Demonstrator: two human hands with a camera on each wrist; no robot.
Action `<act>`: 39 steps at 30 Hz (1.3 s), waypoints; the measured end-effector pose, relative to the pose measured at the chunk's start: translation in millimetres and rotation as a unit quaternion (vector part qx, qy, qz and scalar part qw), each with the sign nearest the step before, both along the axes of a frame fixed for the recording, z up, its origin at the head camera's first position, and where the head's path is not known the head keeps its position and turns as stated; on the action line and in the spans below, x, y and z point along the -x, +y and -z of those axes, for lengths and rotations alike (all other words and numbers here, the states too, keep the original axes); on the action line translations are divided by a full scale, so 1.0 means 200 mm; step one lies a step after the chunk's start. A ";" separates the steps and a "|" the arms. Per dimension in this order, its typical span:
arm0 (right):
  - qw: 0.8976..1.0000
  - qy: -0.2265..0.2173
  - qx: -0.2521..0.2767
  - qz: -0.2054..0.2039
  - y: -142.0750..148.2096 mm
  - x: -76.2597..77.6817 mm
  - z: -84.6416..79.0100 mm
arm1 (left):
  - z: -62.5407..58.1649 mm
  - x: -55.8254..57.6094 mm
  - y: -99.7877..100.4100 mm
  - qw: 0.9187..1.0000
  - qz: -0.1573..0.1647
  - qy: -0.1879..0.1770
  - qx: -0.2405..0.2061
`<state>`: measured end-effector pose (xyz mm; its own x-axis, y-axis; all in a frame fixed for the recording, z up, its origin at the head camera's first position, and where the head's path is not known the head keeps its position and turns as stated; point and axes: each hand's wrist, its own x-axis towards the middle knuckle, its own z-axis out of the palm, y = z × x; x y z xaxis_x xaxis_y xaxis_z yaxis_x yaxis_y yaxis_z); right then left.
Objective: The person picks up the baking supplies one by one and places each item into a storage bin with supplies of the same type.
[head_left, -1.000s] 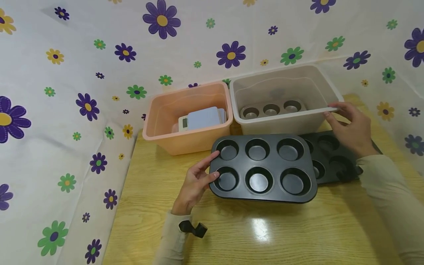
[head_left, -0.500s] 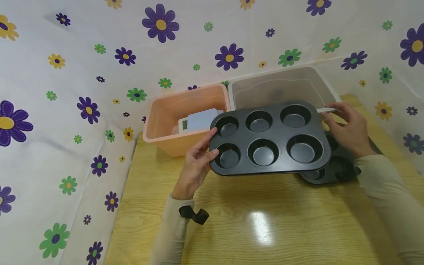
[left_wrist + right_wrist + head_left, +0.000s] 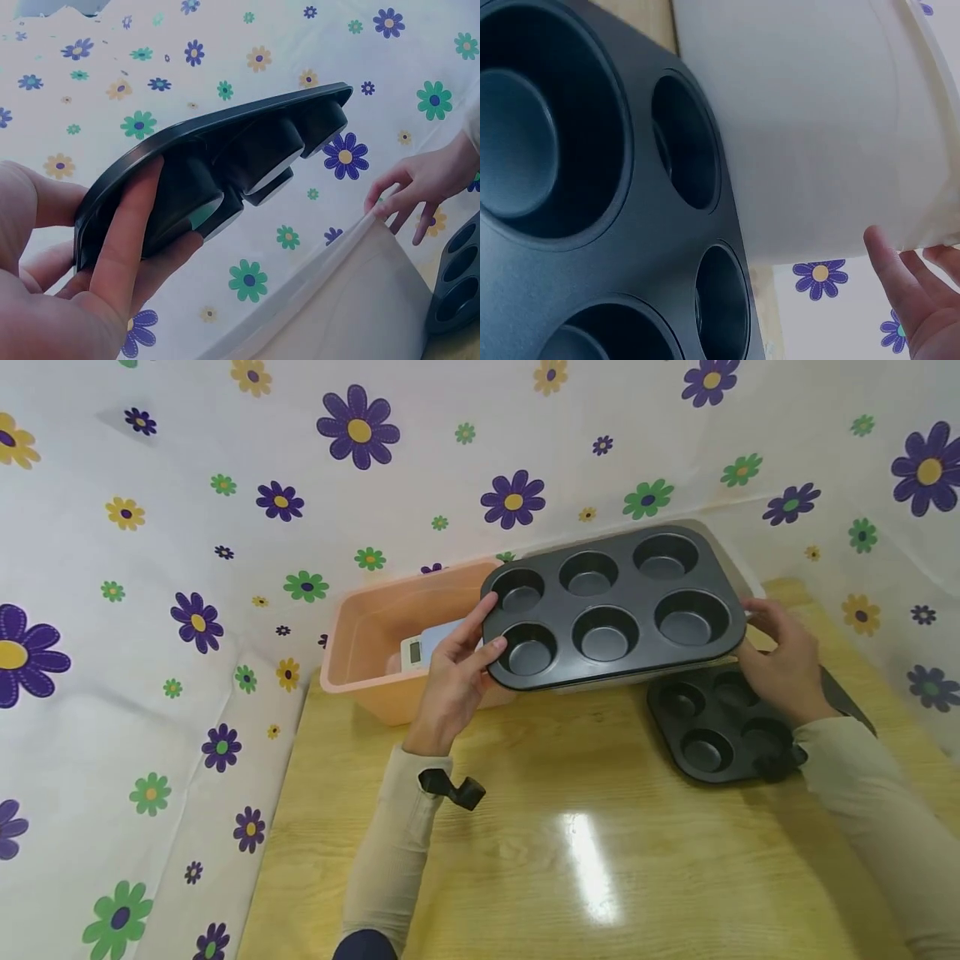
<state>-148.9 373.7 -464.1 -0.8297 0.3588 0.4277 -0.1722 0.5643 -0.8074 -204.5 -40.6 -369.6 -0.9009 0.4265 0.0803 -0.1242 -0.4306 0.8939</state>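
The muffin tin (image 3: 617,597) was tilted above the pale box (image 3: 360,300), the left hand (image 3: 452,687) curled round the tin's left end. Near its other end, the right hand (image 3: 785,667) pinched the box's rim.

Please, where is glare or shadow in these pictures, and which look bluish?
Head view: a glare streak on the table, a shadow beside the right sleeve; left wrist view: bluish, the held muffin pan dark underneath; right wrist view: bluish, cups of the other muffin pan shadowed.
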 end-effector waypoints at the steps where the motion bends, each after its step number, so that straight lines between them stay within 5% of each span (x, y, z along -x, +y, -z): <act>1: 1.000 0.003 -0.002 0.000 0.00 0.00 0.00 | 0.00 0.01 0.01 1.000 0.000 -0.005 0.002; 20: 0.999 0.005 0.030 -0.012 -0.03 0.01 0.03 | -0.03 0.30 0.20 0.999 -0.001 -0.020 0.026; 27: 0.999 0.015 0.040 -0.015 -0.03 0.01 0.05 | -0.01 0.35 0.28 0.999 0.012 -0.044 -0.006; 39: 0.999 0.007 0.041 -0.001 -0.04 0.00 0.05 | 0.05 0.43 0.35 0.995 0.007 -0.076 0.065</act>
<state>-149.7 365.2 -474.2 -0.8250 0.3906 0.4084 -0.1848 0.4965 -0.8481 -291.4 28.6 -379.5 -0.8921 0.4374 -0.1131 -0.2677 -0.3102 0.9122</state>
